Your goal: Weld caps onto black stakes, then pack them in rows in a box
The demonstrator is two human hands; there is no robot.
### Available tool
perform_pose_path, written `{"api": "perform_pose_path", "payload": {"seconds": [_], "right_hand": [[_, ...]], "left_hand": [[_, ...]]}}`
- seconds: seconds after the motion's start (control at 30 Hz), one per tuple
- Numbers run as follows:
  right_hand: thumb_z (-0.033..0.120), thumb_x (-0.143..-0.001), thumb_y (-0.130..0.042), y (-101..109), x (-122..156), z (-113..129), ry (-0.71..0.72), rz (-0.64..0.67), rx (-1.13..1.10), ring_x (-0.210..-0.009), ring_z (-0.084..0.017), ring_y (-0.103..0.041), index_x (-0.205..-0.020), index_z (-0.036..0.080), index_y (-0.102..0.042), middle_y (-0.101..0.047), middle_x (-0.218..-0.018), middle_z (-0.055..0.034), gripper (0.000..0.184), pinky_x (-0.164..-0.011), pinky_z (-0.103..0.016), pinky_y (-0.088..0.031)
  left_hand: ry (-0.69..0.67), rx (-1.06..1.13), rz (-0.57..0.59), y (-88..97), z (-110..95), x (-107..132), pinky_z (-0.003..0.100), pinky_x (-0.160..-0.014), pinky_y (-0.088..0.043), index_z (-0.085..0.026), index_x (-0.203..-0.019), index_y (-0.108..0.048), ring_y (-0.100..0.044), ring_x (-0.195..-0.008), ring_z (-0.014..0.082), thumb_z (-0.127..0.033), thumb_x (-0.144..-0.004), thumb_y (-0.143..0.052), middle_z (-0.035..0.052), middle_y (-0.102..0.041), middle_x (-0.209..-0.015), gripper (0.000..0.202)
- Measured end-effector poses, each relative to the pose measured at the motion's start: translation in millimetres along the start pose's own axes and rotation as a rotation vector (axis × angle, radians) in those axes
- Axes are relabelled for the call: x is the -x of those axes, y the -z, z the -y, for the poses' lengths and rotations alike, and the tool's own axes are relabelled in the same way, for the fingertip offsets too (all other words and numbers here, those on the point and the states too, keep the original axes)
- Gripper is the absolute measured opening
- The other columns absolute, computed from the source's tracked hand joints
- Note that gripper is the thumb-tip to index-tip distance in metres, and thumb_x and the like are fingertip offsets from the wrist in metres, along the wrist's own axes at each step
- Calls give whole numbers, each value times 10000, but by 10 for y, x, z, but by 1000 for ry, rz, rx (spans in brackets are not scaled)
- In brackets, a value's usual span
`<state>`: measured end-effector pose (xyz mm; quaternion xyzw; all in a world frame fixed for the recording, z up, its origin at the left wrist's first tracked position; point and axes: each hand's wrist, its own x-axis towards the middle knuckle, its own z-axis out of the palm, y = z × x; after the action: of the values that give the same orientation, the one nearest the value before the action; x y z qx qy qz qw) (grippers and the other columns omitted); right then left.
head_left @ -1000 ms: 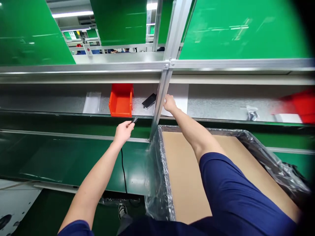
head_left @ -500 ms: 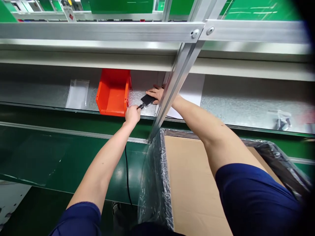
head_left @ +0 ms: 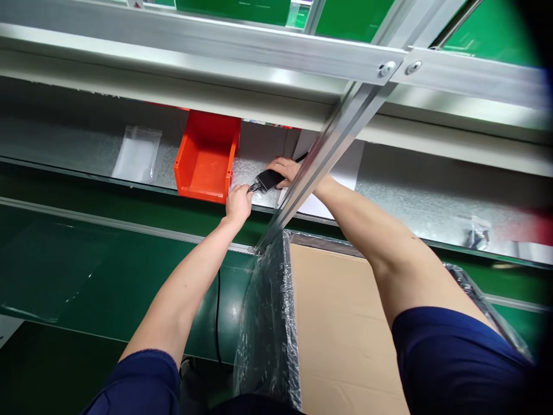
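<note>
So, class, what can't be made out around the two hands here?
Head view: right hand, wrist side behind the slanted metal post; its hold on the black device unclear.
Head view: small piece pinched by the left hand, too small to identify.
Head view: bagged item far right, blurred.

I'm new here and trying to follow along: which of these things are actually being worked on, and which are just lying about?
In hand: left hand pinching plug; right hand holding device.
Lying about: orange bin, clear bag, white sheet, lined carton, small bagged part.
</note>
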<state>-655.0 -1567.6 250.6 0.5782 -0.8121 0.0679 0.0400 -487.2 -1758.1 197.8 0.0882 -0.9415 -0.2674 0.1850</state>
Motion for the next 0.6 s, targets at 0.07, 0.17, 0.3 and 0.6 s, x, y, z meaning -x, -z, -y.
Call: {"api": "perform_pose_path", "payload": {"seconds": [0.07, 0.17, 0.3, 0.6], "right_hand": [[406, -843, -667, 21, 28, 46, -10, 11, -20, -1284, -377, -494, -1436, 233, -491, -508, -1394, -159, 642, -1076, -560, -432], [459, -857, -663, 37, 47, 79, -36, 23, -45, -1301, -381, -476, -1425, 246, -508, -510, -1388, -158, 626, -1085, -575, -426], [526, -855, -659, 22, 45, 68, -53, 22, -64, -1312, -394, -460, -1427, 236, -507, -518, -1367, -167, 658, -1087, -601, -415], [611, -877, -593, -84, 68, 2, -40, 12, -22, -1317, -394, -447, -1420, 218, -513, -517, -1374, -183, 676, -1102, -596, -383]], "left_hand": [[-22, 25, 3, -14, 21, 8, 329, -946, -482, -171, -1177, -709, -639, -1042, 248, -213, -939, -538, 120, -691, -1127, 296], [-61, 70, -1, -36, 51, 19, 331, -953, -480, -151, -1163, -716, -640, -1025, 244, -195, -935, -539, 126, -688, -1119, 292], [-90, 137, -15, -60, 84, 45, 336, -953, -485, -157, -1179, -713, -640, -1022, 242, -204, -935, -553, 118, -693, -1118, 295], [-140, 210, -14, -89, 111, 64, 331, -951, -487, -146, -1182, -711, -639, -1016, 234, -190, -936, -530, 117, -690, -1101, 309]]}}
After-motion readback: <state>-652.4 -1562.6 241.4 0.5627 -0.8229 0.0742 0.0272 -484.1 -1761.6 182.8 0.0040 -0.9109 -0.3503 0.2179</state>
